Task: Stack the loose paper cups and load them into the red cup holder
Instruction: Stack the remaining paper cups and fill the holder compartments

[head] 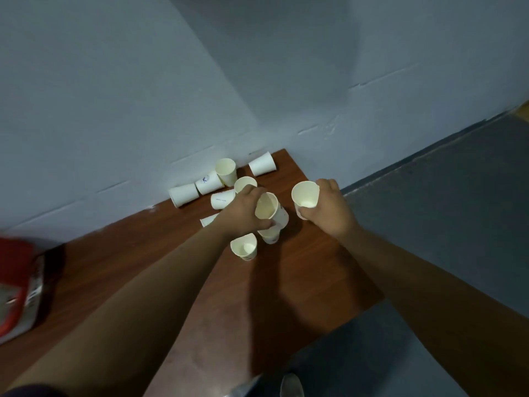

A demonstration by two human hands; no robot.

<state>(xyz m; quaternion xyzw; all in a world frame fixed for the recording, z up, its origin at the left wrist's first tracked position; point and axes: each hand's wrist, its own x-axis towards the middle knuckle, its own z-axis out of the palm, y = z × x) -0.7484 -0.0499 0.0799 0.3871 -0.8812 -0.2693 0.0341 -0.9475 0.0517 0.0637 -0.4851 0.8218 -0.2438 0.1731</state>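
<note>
My left hand (242,213) grips a white paper cup (270,210), held tilted with its mouth toward me above the table. My right hand (329,209) holds another paper cup (305,194), mouth up, just to the right. Two upright cups stand below my left hand: one (244,247) near me and one (270,234) partly hidden under the held cup. Several loose cups lie or stand near the wall, among them one (183,194) on its side and one (262,164) at the table's far corner. The red cup holder (17,282) lies at the far left, blurred.
The brown wooden table (171,282) stands against a pale blue wall (143,110). Its right edge drops to a grey floor (443,210). My shoe tip (292,385) shows at the bottom.
</note>
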